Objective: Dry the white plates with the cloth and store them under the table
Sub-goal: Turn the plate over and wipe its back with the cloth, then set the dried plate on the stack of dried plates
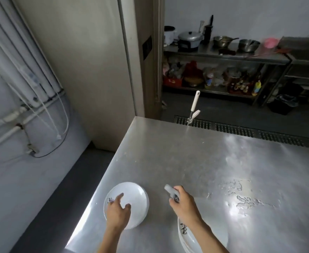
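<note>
**Drying seemed barely begun**

One white plate (136, 195) lay on the bench (186, 161), just left of the stack of plates (186, 237); whether any were stored under it you could not tell; your left grip (118, 214) rested on that plate, fingers spread; your right grip (184, 205), above the stack, was clenched round the cloth (169, 190).

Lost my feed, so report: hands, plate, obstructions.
Left hand rests on round white plate with black lettering. Right hand grips bunched grey cloth. Stack of white plates under right forearm; nothing in the way.
</note>
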